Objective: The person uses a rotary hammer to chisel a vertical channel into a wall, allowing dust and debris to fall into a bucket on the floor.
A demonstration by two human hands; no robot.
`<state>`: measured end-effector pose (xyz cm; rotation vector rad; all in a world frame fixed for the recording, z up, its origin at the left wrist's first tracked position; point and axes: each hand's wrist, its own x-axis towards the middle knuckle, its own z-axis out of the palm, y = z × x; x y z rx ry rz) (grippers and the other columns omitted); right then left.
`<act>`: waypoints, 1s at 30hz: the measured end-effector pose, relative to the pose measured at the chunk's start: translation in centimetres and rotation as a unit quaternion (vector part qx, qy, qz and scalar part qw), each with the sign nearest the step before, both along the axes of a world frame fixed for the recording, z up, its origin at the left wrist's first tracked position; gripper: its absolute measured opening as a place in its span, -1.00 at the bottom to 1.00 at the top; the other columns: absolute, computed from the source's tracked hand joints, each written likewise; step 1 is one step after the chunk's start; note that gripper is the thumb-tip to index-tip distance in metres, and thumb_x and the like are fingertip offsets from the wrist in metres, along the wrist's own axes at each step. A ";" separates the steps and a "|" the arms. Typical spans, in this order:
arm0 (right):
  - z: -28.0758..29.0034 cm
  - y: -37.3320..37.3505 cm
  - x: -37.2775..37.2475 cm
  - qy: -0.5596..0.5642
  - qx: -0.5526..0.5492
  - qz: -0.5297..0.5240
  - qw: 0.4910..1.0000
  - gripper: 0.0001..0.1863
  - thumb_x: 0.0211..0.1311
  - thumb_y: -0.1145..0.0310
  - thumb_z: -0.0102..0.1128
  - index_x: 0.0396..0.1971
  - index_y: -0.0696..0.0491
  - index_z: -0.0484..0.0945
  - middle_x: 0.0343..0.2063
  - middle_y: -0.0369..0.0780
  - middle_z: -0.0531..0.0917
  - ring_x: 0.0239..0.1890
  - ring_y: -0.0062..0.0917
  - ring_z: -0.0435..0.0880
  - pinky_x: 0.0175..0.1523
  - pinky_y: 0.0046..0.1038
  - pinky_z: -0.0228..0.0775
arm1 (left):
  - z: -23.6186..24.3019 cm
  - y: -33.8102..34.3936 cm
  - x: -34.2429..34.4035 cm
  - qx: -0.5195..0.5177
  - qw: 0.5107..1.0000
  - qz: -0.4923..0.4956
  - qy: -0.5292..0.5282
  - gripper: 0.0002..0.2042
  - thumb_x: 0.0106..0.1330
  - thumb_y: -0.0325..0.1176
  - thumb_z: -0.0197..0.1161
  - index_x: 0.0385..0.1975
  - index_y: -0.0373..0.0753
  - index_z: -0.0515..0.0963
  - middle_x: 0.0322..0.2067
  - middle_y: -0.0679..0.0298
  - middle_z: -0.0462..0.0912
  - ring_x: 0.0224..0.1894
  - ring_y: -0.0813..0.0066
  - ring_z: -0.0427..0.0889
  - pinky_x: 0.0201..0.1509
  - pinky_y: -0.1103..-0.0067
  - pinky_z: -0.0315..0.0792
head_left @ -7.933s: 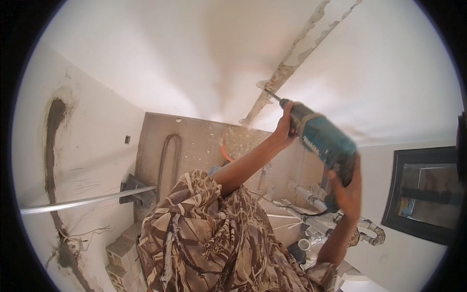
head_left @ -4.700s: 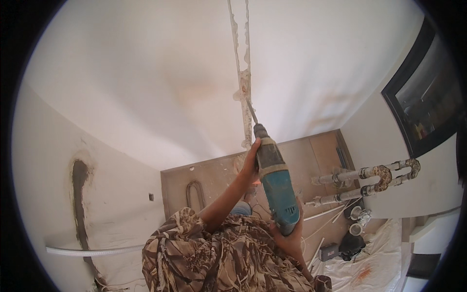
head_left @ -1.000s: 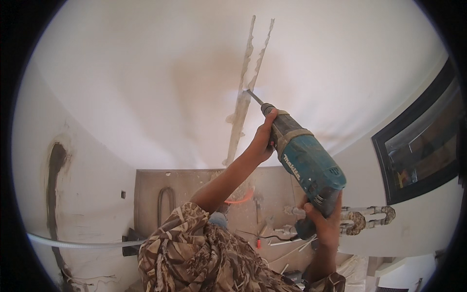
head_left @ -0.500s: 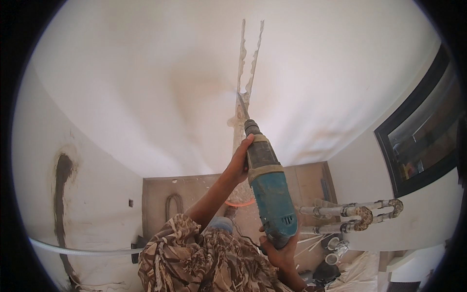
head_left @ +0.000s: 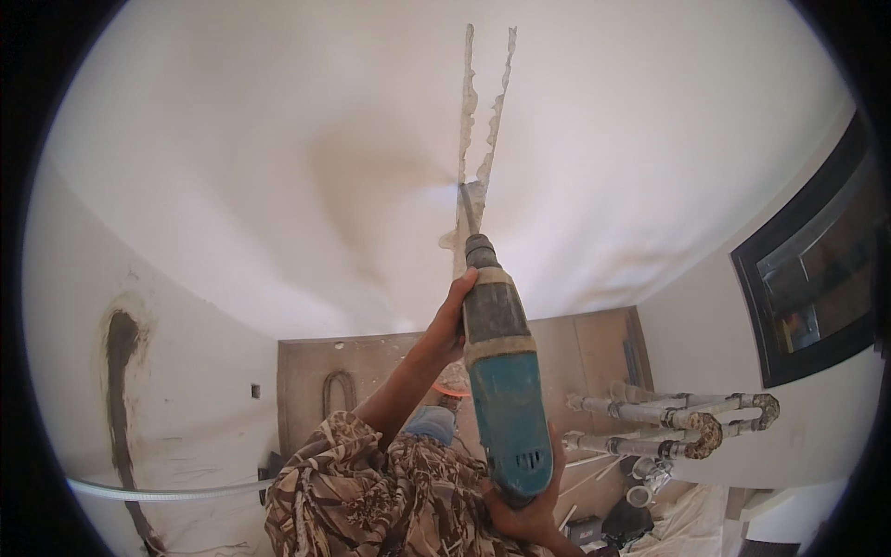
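Note:
My left hand is wrapped round the dark front housing of a teal and black rotary hammer. At the tool's rear end, my right hand grips the handle, its fingers partly hidden under the body. A chisel bit sticks out of the chuck. Its tip meets the white wall at the top of a chipped-out channel. Above the tip, two rough cut grooves run upward, with a strip of plaster standing between them.
To the right, insulated pipes with elbow bends stick out below a dark-framed window. A pale conduit crosses at left, near a dark filled channel. Coiled hose lies on the dusty floor; plastic sheeting is at lower right.
The rotary hammer's rear end has swung left with my right hand, so the tool points more upright. Its bit stays at the channel's top. The whole view has shifted slightly.

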<state>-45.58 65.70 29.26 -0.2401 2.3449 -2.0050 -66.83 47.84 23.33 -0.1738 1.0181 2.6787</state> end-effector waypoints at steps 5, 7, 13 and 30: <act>0.1 1.0 -0.1 -0.117 -0.129 -0.030 0.984 0.07 0.00 0.54 0.33 0.45 0.23 -0.20 0.19 0.03 0.34 0.23 -0.32 0.45 0.29 -0.27 0.33 | 0.3 0.8 -0.6 -0.020 0.999 -0.032 0.005 -0.37 0.32 0.27 0.19 0.03 -0.24 0.44 -0.18 0.21 0.62 -0.19 0.47 0.68 -0.08 0.53 0.62; -0.6 2.0 0.4 -0.100 -0.118 -0.039 0.987 0.07 0.00 0.55 0.33 0.46 0.20 -0.18 0.20 0.01 0.33 0.23 -0.32 0.45 0.27 -0.26 0.35 | 0.7 2.1 0.4 -0.006 1.000 -0.027 0.009 -0.38 0.33 0.25 0.19 0.03 -0.24 0.43 -0.18 0.21 0.62 -0.19 0.48 0.68 -0.09 0.54 0.62; -1.9 4.9 4.1 -0.094 -0.142 -0.067 0.983 0.02 0.02 0.54 0.32 0.45 0.18 -0.12 0.21 -0.03 0.32 0.25 -0.30 0.41 0.30 -0.24 0.29 | 2.1 5.2 2.8 -0.022 0.999 -0.043 0.009 -0.41 0.36 0.22 0.17 0.03 -0.24 0.43 -0.16 0.20 0.62 -0.16 0.45 0.68 -0.04 0.52 0.61; -3.1 7.6 0.2 -0.060 -0.060 -0.123 0.989 -0.27 -0.01 0.61 0.40 0.18 0.17 0.23 -0.16 -0.10 0.55 -0.13 -0.40 0.58 -0.05 -0.35 0.46 | 3.4 5.4 -2.2 -0.021 0.999 -0.028 0.027 -0.48 0.42 0.14 0.14 0.01 -0.26 0.45 -0.16 0.23 0.62 -0.11 0.47 0.65 0.01 0.51 0.56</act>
